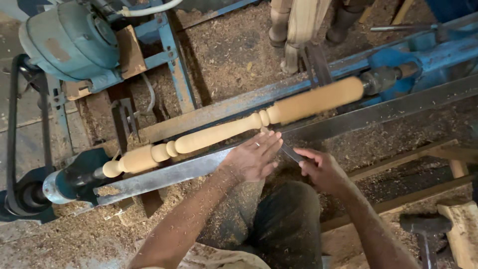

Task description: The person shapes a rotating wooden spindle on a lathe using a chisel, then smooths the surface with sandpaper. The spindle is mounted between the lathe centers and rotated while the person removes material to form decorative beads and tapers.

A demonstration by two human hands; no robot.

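The left hand is lying flat, fingers stretched out and close together, pressing down on a thin metal chisel where it is crossing the long steel tool rest. The right hand is gripping the chisel's back end — fingers curled tight around it. Just beyond the left fingertips, the pale turned wooden spindle is sitting between the lathe's blue headstock and tailstock — the chisel tip is meeting it near a bead. Sawdust is lying beyond.
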